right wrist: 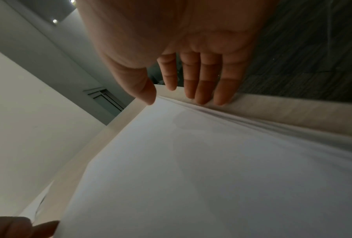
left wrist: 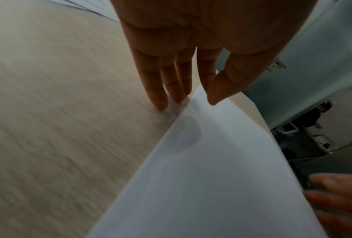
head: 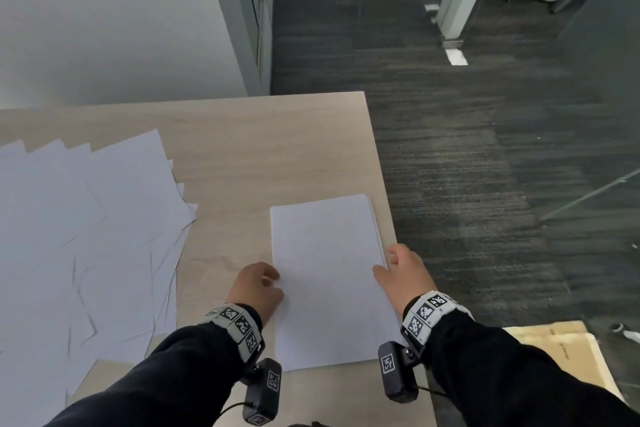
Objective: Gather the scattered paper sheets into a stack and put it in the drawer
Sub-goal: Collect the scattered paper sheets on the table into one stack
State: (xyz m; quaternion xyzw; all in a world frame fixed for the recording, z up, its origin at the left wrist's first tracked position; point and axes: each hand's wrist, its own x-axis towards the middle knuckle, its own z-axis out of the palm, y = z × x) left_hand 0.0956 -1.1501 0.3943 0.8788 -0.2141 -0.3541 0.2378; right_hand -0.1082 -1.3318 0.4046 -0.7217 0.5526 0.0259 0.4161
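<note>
A neat stack of white sheets (head: 329,281) lies near the right edge of the wooden table (head: 259,149). My left hand (head: 258,284) is at the stack's left edge. Its straight fingers (left wrist: 160,96) touch the table beside the paper (left wrist: 211,177), with the thumb over the top sheet. My right hand (head: 401,270) is at the stack's right edge. Its straight fingers (right wrist: 203,93) press against the sheet edges (right wrist: 191,177), the thumb resting on top. Scattered white sheets (head: 79,236) overlap across the table's left side. No drawer is in view.
The table's right edge (head: 384,184) runs close beside the stack, with dark carpet (head: 485,149) beyond it. A flat cardboard piece (head: 571,357) lies on the floor at the lower right. A grey wall (head: 104,28) stands behind the table.
</note>
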